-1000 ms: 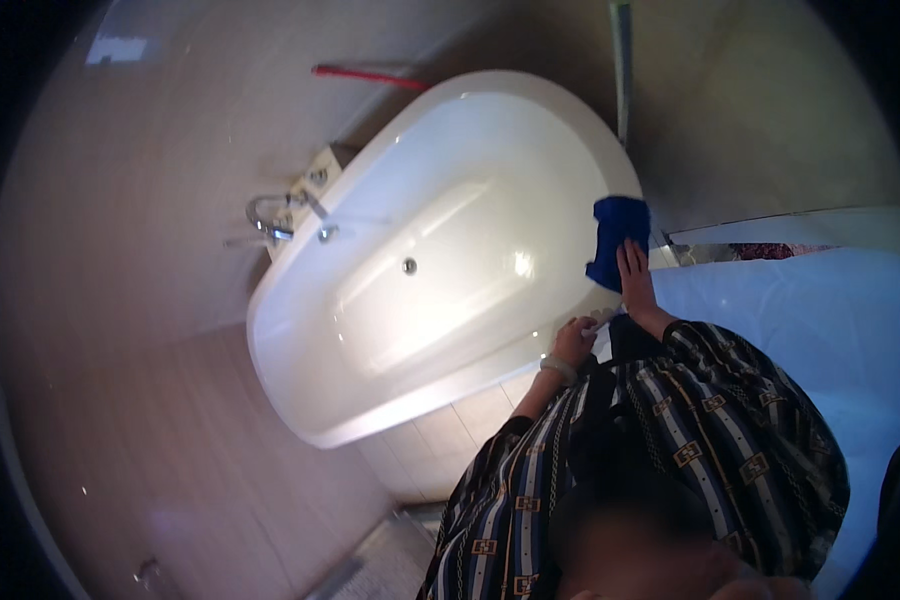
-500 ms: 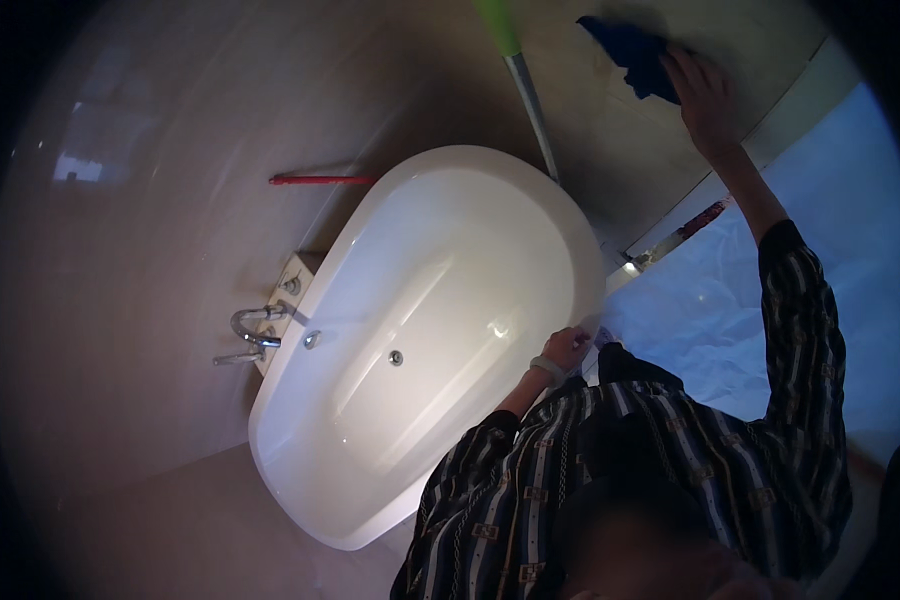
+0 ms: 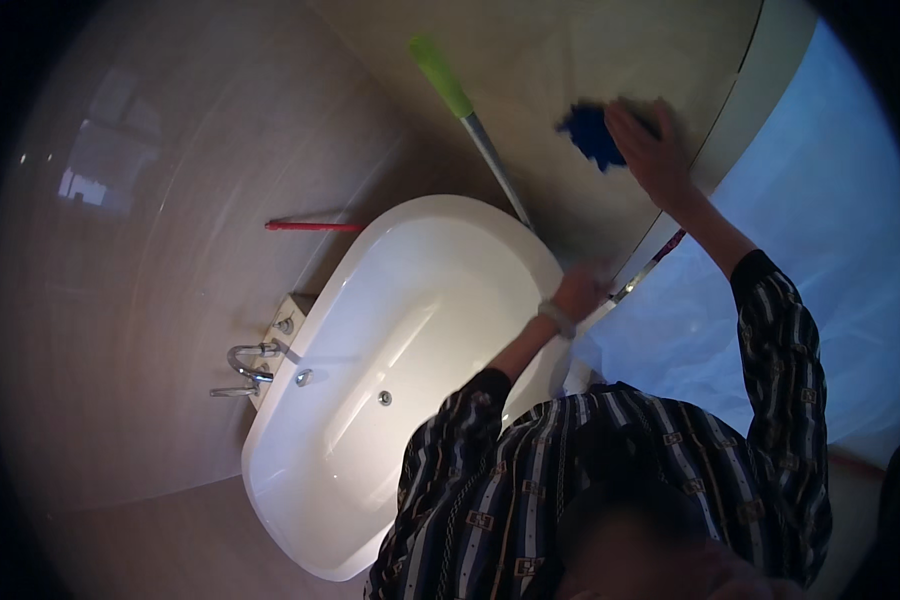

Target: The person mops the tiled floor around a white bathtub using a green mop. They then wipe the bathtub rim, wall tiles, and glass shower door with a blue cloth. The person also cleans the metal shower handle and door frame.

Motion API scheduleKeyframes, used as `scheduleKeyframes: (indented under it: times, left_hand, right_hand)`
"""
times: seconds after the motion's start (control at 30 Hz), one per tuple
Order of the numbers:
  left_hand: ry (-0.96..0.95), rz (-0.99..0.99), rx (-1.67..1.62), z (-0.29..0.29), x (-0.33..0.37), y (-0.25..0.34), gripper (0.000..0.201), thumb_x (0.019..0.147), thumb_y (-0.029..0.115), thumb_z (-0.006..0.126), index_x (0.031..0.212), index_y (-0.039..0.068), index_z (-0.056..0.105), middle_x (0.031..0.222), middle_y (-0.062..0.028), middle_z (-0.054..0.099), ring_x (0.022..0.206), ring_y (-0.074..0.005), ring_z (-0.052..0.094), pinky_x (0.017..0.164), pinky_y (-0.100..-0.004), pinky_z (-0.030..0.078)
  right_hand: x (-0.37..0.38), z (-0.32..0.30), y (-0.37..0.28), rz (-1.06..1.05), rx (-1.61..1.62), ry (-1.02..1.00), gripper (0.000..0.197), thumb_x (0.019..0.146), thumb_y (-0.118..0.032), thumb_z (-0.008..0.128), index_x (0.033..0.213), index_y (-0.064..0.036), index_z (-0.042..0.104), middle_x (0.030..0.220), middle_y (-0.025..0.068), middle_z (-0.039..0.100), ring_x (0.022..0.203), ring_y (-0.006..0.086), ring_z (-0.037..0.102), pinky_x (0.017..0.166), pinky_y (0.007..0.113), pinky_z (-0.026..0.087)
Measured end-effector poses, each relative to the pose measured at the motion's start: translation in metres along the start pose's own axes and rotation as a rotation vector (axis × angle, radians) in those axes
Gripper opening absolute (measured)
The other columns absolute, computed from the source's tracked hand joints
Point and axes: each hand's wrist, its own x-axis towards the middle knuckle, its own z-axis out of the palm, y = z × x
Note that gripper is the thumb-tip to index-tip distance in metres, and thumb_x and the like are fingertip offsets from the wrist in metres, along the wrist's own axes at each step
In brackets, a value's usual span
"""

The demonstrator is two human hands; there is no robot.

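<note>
My right hand [image 3: 650, 155] is raised at the upper right, holding a crumpled dark blue cloth [image 3: 595, 137] against the beige wall. Its fingers reach over the cloth's edge, and the cloth sticks out to their left. My left hand [image 3: 580, 292], with a pale bracelet at the wrist, is over the far right rim of the white bathtub [image 3: 450, 212]. Motion blurs its fingers, and I see nothing clearly held in it.
A pole with a green grip [image 3: 440, 75] leans on the wall behind the tub. A red stick [image 3: 315, 227] stands at the tub's left. A chrome faucet [image 3: 250, 362] is mounted beside the left rim. Pale bluish sheeting [image 3: 820, 220] covers the right side.
My right hand and the cloth have moved down and left in the picture. My left hand has lifted from the tub's near rim and moved forward. The whole view has shifted slightly.
</note>
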Motion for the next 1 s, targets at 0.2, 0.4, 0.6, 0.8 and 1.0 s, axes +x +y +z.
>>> scheduleKeyframes:
  times: [0.2, 0.4, 0.6, 0.8, 1.0]
  left_hand:
    - [0.342, 0.034, -0.959, -0.086, 0.1, 0.138, 0.044, 0.096, 0.022, 0.055, 0.134, 0.007, 0.038, 0.106, -0.0112, 0.056, 0.087, -0.0191, 0.062, 0.071, -0.032, 0.055]
    - [0.553, -0.044, -1.099, -0.093, 0.111, 0.169, 0.043, 0.097, 0.021, 0.055, 0.133, 0.004, 0.038, 0.109, -0.0117, 0.056, 0.09, -0.0155, 0.06, 0.073, -0.0294, 0.054]
    - [0.943, 0.175, -0.621, -0.058, 0.104, 0.147, 0.039, 0.093, 0.011, 0.056, 0.127, 0.0, 0.041, 0.126, -0.0171, 0.048, 0.114, -0.0289, 0.048, 0.099, -0.0401, 0.039]
    - [1.129, 0.353, -0.113, -0.044, 0.09, 0.089, 0.041, 0.084, 0.001, 0.06, 0.124, 0.003, 0.047, 0.135, -0.0213, 0.041, 0.12, -0.0386, 0.043, 0.104, -0.0462, 0.032]
    - [1.213, 0.487, -0.16, -0.104, 0.109, 0.117, 0.045, 0.081, 0.0, 0.062, 0.125, 0.004, 0.051, 0.118, -0.0175, 0.045, 0.111, -0.0356, 0.043, 0.098, -0.0427, 0.035]
  right_hand:
    - [0.018, -0.088, 0.032, 0.031, 0.219, 0.106, 0.036, 0.07, -0.014, 0.062, 0.103, -0.0023, 0.063, 0.112, 0.0079, 0.057, 0.104, 0.023, 0.051, 0.088, 0.038, 0.041]
    - [0.026, -0.153, 0.044, 0.018, 0.48, 0.211, 0.021, 0.069, -0.01, 0.063, 0.089, -0.0041, 0.064, 0.107, 0.0083, 0.06, 0.104, 0.0249, 0.055, 0.093, 0.043, 0.042]
    - [0.058, -0.19, 0.032, -0.032, 0.28, 0.328, 0.016, 0.074, -0.01, 0.062, 0.089, -0.0071, 0.065, 0.121, 0.0044, 0.06, 0.12, 0.0184, 0.052, 0.107, 0.045, 0.028]
    - [0.081, -0.2, 0.011, 0.143, 0.29, 0.569, 0.012, 0.084, -0.012, 0.062, 0.095, -0.0119, 0.068, 0.129, -0.0013, 0.058, 0.126, 0.0139, 0.049, 0.11, 0.039, 0.021]
    - [0.083, -0.183, 0.003, 0.26, 0.197, 0.592, 0.017, 0.086, -0.011, 0.058, 0.101, -0.0142, 0.067, 0.126, -0.0032, 0.061, 0.123, 0.0105, 0.051, 0.107, 0.033, 0.021]
